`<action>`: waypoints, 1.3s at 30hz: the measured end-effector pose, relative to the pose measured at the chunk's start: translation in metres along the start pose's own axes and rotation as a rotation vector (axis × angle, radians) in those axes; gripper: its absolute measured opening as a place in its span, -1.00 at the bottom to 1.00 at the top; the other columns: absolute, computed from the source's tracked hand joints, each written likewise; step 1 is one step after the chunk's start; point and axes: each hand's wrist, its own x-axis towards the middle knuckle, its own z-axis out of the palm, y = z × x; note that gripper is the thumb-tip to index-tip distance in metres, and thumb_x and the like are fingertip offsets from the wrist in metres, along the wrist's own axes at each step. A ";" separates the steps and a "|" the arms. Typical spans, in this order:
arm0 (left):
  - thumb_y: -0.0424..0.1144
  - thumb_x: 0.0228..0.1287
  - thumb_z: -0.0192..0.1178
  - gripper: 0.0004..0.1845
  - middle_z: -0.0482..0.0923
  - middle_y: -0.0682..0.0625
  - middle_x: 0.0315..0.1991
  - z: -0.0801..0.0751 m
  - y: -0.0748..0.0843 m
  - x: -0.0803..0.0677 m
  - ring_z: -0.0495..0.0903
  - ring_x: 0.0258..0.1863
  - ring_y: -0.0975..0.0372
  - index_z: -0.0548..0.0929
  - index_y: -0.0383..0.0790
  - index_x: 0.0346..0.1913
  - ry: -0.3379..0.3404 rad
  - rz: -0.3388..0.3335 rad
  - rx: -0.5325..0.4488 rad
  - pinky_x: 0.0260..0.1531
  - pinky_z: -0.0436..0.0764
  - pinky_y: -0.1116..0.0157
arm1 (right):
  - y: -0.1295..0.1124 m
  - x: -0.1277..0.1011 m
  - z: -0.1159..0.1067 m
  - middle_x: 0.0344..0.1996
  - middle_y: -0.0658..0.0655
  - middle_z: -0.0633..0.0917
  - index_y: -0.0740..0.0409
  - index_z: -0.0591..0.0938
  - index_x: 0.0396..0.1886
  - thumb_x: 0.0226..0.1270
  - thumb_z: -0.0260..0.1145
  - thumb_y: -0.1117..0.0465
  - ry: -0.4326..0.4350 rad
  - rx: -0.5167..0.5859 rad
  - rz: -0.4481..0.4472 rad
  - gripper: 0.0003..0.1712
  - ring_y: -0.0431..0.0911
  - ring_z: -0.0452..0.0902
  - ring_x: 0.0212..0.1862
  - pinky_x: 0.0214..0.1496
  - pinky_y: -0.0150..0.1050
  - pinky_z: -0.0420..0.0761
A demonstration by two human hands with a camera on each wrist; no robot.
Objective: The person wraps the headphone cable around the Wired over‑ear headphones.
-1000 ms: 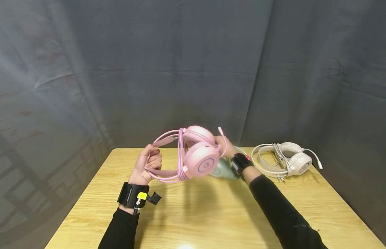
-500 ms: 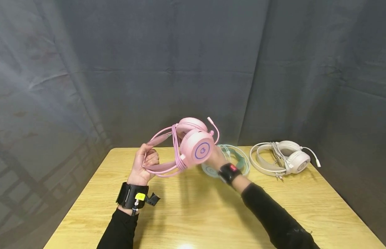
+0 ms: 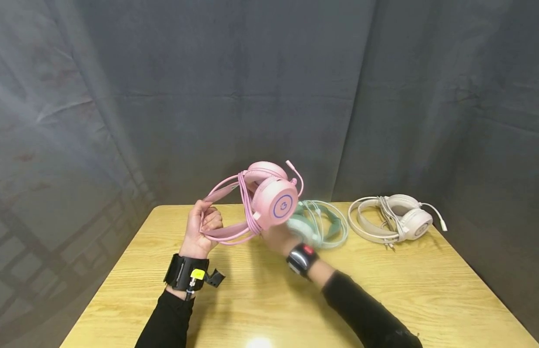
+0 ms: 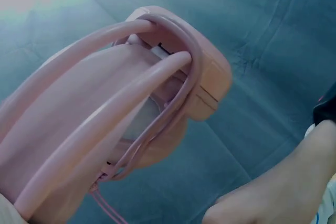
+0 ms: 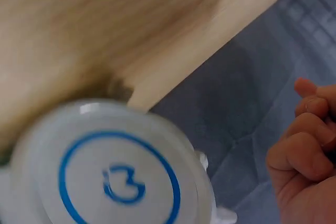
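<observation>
A pink headset (image 3: 275, 200) with a boom mic hangs above the table, its cord wound round the band by the earcups. My left hand (image 3: 204, 224) grips the middle of its headband. In the left wrist view, the pink headband (image 4: 89, 114) runs up to the earcups. My right hand (image 3: 279, 238), blurred, is just below the pink earcups and beside a mint headset (image 3: 313, 227) lying on the table. The right wrist view has the right hand (image 5: 310, 156) with loosely curled fingers, nothing visible in them, near a pale earcup (image 5: 121, 166) with a blue ring.
An off-white headset (image 3: 395, 220) with a boom mic lies at the table's back right, its cord bundled. Under everything is a light wooden table (image 3: 260, 299). Grey curtains (image 3: 234, 96) stand behind and at both sides.
My right hand has moved left and nearer from beside the pink earcups, uncovering the mint headset. The pink headset has risen slightly and shifted left in my left hand, which keeps its grip.
</observation>
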 end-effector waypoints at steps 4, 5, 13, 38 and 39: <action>-0.31 0.34 -0.18 -0.57 -0.19 0.22 -0.68 -0.002 0.001 -0.001 -0.18 -0.73 0.43 -0.13 0.04 -0.59 0.032 0.040 0.012 -0.78 0.12 0.50 | -0.006 -0.003 0.004 -0.39 0.00 0.55 0.09 0.50 -0.12 0.44 0.12 0.24 0.078 0.192 0.013 -0.91 -0.19 0.45 -0.44 -0.38 -0.37 0.53; -0.32 0.34 -0.18 -0.57 -0.19 0.22 -0.68 -0.002 0.001 -0.001 -0.19 -0.73 0.43 -0.13 0.04 -0.60 0.036 0.052 0.017 -0.78 0.11 0.50 | -0.008 -0.005 0.004 -0.34 0.02 0.57 0.09 0.51 -0.08 0.44 0.13 0.24 0.083 0.177 0.010 -0.88 -0.16 0.49 -0.38 -0.32 -0.35 0.56; -0.33 0.34 -0.20 -0.56 -0.16 0.19 -0.74 -0.009 0.001 0.003 -0.21 -0.74 0.40 -0.04 -0.02 -0.68 0.104 0.161 0.127 -0.78 0.01 0.53 | -0.018 -0.026 0.005 0.16 0.27 0.58 0.21 0.46 0.26 0.46 0.11 0.23 0.187 0.137 -0.051 -0.58 0.13 0.52 0.19 0.24 0.03 0.54; -0.37 0.39 -0.22 -0.51 -0.12 0.14 -0.80 -0.023 -0.012 0.015 -0.15 -0.83 0.36 0.20 -0.01 -0.77 0.284 0.395 0.461 -0.91 0.03 0.53 | -0.024 -0.041 -0.002 -0.14 0.00 0.66 0.39 0.21 0.40 0.56 -0.16 0.32 -0.123 1.896 0.127 -0.51 -0.24 0.44 -0.27 -0.30 -0.49 0.52; -0.37 0.38 -0.21 -0.52 -0.10 0.14 -0.80 -0.024 -0.011 0.015 -0.14 -0.84 0.36 0.20 -0.01 -0.77 0.297 0.406 0.469 -0.91 0.03 0.53 | -0.024 -0.041 -0.002 -0.11 0.00 0.65 0.39 0.19 0.41 0.56 -0.17 0.32 -0.131 1.917 0.132 -0.51 -0.23 0.45 -0.23 -0.25 -0.47 0.53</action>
